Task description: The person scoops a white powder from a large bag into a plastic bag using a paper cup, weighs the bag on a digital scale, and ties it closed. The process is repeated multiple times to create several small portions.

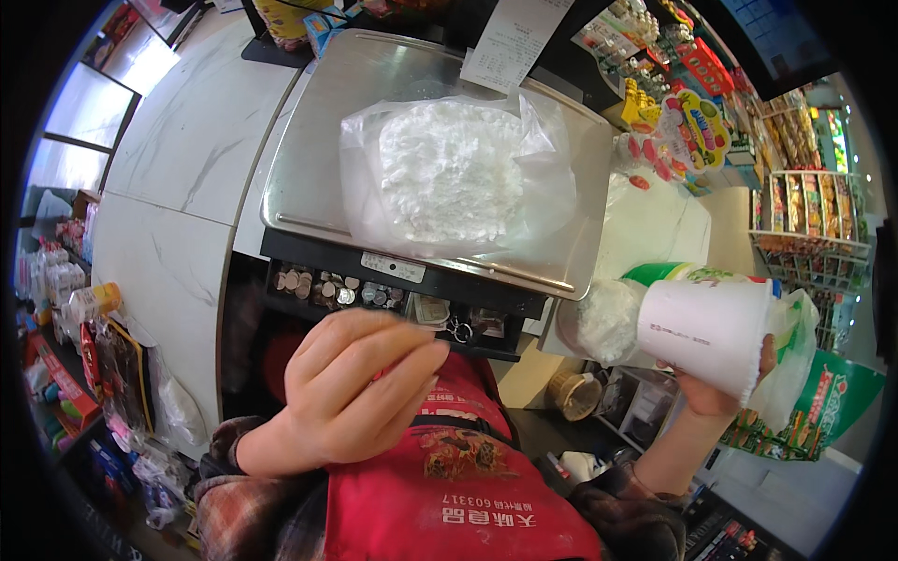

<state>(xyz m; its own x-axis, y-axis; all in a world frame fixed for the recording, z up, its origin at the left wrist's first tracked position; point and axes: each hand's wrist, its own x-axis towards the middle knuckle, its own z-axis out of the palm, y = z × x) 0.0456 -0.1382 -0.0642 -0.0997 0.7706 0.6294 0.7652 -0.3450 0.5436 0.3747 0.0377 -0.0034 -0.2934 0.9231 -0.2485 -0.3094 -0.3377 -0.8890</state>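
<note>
A clear plastic bag of white powder (pixel 452 172) lies on the steel pan of a weighing scale (pixel 302 175). In front of an open cash drawer (pixel 442 326), my left hand (pixel 361 389) hangs above the red apron (pixel 477 505), its fingers curled together and nothing visible in them. At the right, my right hand (pixel 705 393) grips a large white paper cup (pixel 698 336) tilted on its side, rim towards the right; its inside is hidden. Beside the cup's base is more white powder (pixel 607 319), and a green-and-clear plastic bag (pixel 793 350) is behind its rim.
Coins (pixel 344 291), banknotes and a key ring (pixel 459 328) lie in the drawer. A printed receipt (pixel 515 42) touches the scale's far edge. A marbled counter (pixel 189 161) extends left. Packaged sweets and a monitor (pixel 772 42) stand at the right.
</note>
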